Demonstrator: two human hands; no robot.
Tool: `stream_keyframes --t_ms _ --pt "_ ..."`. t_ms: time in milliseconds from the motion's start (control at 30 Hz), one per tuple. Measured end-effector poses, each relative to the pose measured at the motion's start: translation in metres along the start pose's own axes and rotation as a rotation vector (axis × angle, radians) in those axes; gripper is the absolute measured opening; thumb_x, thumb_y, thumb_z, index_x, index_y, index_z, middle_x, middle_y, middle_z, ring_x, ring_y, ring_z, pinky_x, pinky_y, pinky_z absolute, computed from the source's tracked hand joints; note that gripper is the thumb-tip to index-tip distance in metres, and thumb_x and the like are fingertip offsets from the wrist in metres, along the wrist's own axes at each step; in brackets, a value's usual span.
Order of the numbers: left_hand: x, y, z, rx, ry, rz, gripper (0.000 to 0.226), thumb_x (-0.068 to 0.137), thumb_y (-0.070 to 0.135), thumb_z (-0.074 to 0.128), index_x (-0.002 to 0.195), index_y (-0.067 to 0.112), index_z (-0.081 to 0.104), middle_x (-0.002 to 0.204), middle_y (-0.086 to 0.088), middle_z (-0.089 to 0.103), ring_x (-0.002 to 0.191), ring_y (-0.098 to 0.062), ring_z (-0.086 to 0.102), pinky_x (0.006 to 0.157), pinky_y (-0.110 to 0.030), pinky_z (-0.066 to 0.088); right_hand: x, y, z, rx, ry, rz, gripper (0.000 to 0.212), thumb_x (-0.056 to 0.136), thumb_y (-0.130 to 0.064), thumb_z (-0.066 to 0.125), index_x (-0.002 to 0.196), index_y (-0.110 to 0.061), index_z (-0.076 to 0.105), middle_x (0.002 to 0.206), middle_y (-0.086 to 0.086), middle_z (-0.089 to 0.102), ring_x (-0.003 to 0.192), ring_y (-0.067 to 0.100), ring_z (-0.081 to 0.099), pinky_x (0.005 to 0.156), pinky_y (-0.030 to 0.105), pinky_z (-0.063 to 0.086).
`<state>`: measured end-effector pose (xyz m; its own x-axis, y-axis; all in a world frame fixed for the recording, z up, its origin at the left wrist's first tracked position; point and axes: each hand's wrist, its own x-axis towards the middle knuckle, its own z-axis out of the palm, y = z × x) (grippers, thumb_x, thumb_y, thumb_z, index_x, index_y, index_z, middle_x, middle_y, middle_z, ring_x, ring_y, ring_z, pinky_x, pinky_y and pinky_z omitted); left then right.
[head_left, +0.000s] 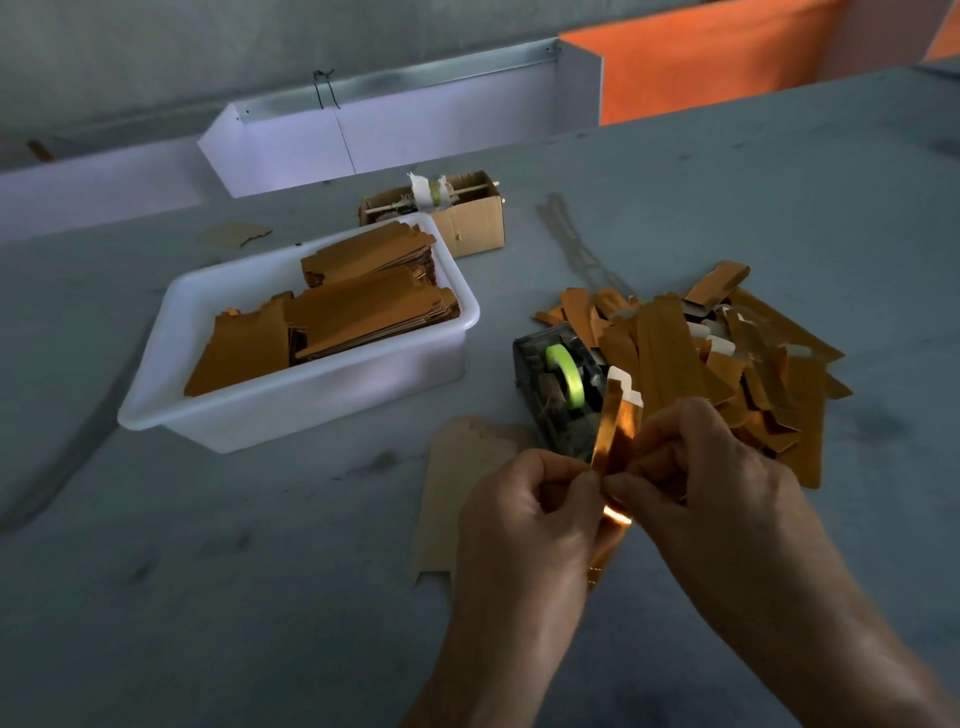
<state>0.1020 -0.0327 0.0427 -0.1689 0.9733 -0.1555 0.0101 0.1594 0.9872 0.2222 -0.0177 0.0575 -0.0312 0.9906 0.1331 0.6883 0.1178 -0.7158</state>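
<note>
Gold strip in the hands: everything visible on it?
The gold strip is a narrow, shiny, foil-faced card piece, seemingly folded lengthwise. It stands nearly upright above the table, leaning slightly right. The left hand and right hand pinch its lower half from either side; its bottom end glints between them. A tape dispenser sits behind it.

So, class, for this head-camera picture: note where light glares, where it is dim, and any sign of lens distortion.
Head view: dim overall, the table grey-blue; sharp glare on the gold strip pinched by the left hand and right hand; the white tub is the brightest large thing; the forearms loom large at the bottom, a wide-angle stretch.
</note>
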Motion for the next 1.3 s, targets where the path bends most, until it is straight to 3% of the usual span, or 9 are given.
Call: stream_keyframes --t_ms 133,267,367,500,800,900,1033,1167,1300 --pt "-0.003 0.0 -0.002 0.046 0.01 0.01 0.016 0.09 0.011 0.061 0.078 0.014 0.07 0.071 -0.003 0.074 0.065 -0.017 0.073 0.059 -0.025 0.058 0.001 0.0 -0.001 -0.043 -0.018 0.028 0.036 0.068 -0.043 0.073 0.083 -0.032 0.042 0.065 -0.012 0.057 0.061 -0.001 0.056 0.051 0.015 0.043" --pt "-0.005 0.006 -0.008 0.018 -0.055 -0.034 0.009 0.085 0.026 0.069 0.081 0.018 0.069 0.074 0.0 0.075 0.068 -0.015 0.073 0.062 -0.03 0.06 -0.002 0.006 -0.002 -0.075 -0.005 0.065 0.052 0.05 -0.068 0.046 0.085 -0.029 0.045 0.063 -0.011 0.053 0.055 0.002 0.053 0.046 0.013 0.036" --pt "-0.006 0.009 -0.008 -0.05 -0.076 -0.08 0.008 0.085 0.02 0.069 0.082 0.013 0.069 0.075 -0.004 0.075 0.069 -0.02 0.074 0.063 -0.034 0.061 -0.003 0.01 -0.001 0.197 -0.064 0.123 0.049 0.049 -0.06 0.054 0.086 -0.028 0.056 0.07 -0.007 0.064 0.064 0.005 0.062 0.054 0.018 0.05" --pt "-0.005 0.01 -0.007 -0.161 -0.08 -0.126 0.011 0.088 0.012 0.064 0.083 0.003 0.068 0.077 -0.01 0.074 0.069 -0.023 0.073 0.058 -0.026 0.058 -0.003 0.011 0.0 0.576 -0.219 0.24 0.04 0.061 -0.04 0.062 0.097 -0.024 0.065 0.085 0.0 0.072 0.083 0.018 0.069 0.084 0.047 0.054" --pt "0.003 0.01 -0.023 -0.289 -0.217 -0.214 0.019 0.096 0.008 0.05 0.093 0.001 0.068 0.087 -0.014 0.075 0.08 -0.024 0.073 0.064 -0.025 0.058 0.005 0.009 0.003 0.491 -0.168 0.208 0.023 0.088 -0.021 0.056 0.108 -0.031 0.063 0.089 -0.003 0.065 0.087 0.015 0.061 0.08 0.036 0.05" --pt "0.009 0.004 -0.035 0.03 -0.021 -0.067 0.014 0.095 0.012 0.056 0.088 0.011 0.068 0.08 -0.004 0.076 0.076 -0.015 0.073 0.062 -0.022 0.056 0.025 0.018 -0.005 0.327 -0.032 0.183 0.024 0.091 -0.024 0.053 0.113 -0.031 0.057 0.086 -0.005 0.06 0.072 0.006 0.057 0.059 0.019 0.04" --pt "0.025 -0.011 -0.065 0.873 0.338 0.09 0.018 0.09 0.036 0.061 0.096 0.02 0.064 0.093 0.002 0.066 0.091 -0.017 0.062 0.079 -0.035 0.051 0.065 0.037 -0.023 0.055 0.18 0.162 0.014 0.093 -0.018 0.051 0.082 -0.012 0.058 0.063 0.005 0.054 0.055 0.019 0.05 0.051 0.026 0.037" --pt "0.039 -0.028 -0.078 0.943 0.234 -0.192 0.049 0.077 0.054 0.069 0.102 0.013 0.061 0.108 -0.007 0.058 0.105 -0.028 0.055 0.09 -0.038 0.046 0.074 0.049 -0.024 -0.272 0.248 0.224 0.02 0.091 -0.021 0.052 0.108 -0.011 0.059 0.096 0.013 0.055 0.091 0.034 0.052 0.073 0.04 0.047" --pt "0.048 -0.031 -0.079 0.761 0.201 -0.256 0.032 0.073 0.043 0.078 0.075 0.021 0.056 0.077 0.005 0.06 0.084 -0.02 0.061 0.07 -0.03 0.044 0.055 0.045 -0.013 -0.239 0.32 0.151 0.04 0.089 -0.019 0.056 0.128 -0.015 0.053 0.128 0.015 0.045 0.117 0.037 0.044 0.092 0.049 0.043"
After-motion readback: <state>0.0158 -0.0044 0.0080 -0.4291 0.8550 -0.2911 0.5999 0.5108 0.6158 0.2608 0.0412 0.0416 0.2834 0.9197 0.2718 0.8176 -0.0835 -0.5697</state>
